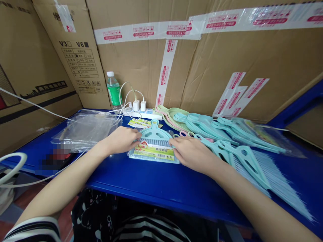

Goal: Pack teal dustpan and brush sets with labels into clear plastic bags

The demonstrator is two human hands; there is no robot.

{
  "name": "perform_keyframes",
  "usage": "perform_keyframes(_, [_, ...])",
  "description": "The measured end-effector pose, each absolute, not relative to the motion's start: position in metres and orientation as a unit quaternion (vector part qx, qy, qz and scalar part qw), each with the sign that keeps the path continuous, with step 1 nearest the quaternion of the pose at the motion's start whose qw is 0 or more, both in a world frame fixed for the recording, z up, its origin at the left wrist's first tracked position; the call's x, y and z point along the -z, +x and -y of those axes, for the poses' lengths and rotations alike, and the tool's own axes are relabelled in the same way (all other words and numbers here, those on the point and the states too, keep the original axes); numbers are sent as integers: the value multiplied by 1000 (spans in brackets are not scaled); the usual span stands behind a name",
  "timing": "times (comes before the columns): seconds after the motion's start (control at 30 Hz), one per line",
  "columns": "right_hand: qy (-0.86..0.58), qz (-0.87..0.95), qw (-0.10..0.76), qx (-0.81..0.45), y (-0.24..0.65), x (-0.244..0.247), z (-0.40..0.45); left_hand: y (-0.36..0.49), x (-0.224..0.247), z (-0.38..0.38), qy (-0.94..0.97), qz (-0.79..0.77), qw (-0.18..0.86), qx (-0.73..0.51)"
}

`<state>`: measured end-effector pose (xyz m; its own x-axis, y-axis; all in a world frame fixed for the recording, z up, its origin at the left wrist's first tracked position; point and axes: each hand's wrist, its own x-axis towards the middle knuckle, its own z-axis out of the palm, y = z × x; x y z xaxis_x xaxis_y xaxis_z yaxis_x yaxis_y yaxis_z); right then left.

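A light-blue brush and dustpan set (pixel 154 135) lies in front of me on the blue table, its handle pointing away. A yellow-green printed label card (pixel 153 151) lies across its front, and clear plastic shows around the edges. My left hand (pixel 119 139) grips the left edge of the set, fingers bent over it. On the opposite edge my right hand (pixel 190 151) is closed in the same way, thumb near the card. Close to my right hand lie light-blue brushes (pixel 248 164). Beyond them are stacked light-blue dustpans (pixel 199 124) and a green dustpan (pixel 174 116).
Clear plastic bags (pixel 88 129) lie at the left. Several label cards (pixel 142 123) sit behind the set, before a white power strip (pixel 148 115) with plugs and cables. A green-labelled bottle (pixel 114 92) stands against the cardboard (pixel 141 64). A blurred dark object (pixel 57 161) lies front left.
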<state>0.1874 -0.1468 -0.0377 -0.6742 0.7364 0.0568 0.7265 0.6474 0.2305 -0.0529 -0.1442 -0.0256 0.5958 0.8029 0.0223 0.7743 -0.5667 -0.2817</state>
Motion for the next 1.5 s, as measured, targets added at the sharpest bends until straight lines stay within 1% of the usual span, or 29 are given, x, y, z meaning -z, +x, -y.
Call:
perform_keyframes(0.1, [436, -892, 23, -116, 186, 39, 148, -51, 29, 141, -866, 475, 148, -54])
perform_keyframes(0.27, [490, -866, 63, -81, 184, 38, 150, -49, 33, 137, -839, 513, 171, -54])
perform_keyframes(0.4, [520, -850, 53, -66, 183, 36, 150, -48, 33, 136, -820, 540, 179, -66])
perform_keyframes(0.77, [557, -829, 33, -25, 181, 35, 149, -46, 32, 136, -780, 609, 112, -88])
perform_keyframes(0.97, [552, -833, 40, -8, 181, 38, 149, -46, 34, 134, -763, 640, 59, -69])
perform_keyframes(1.2, [558, -829, 35, 4, 180, 39, 149, -44, 32, 134, -761, 642, 35, -81])
perform_keyframes(1.43, [570, -820, 10, 43, 183, 37, 146, -42, 29, 137, -757, 646, 42, -90])
perform_keyframes(1.5, [560, -827, -10, 54, 187, 40, 143, -42, 29, 138, -759, 644, 46, -86])
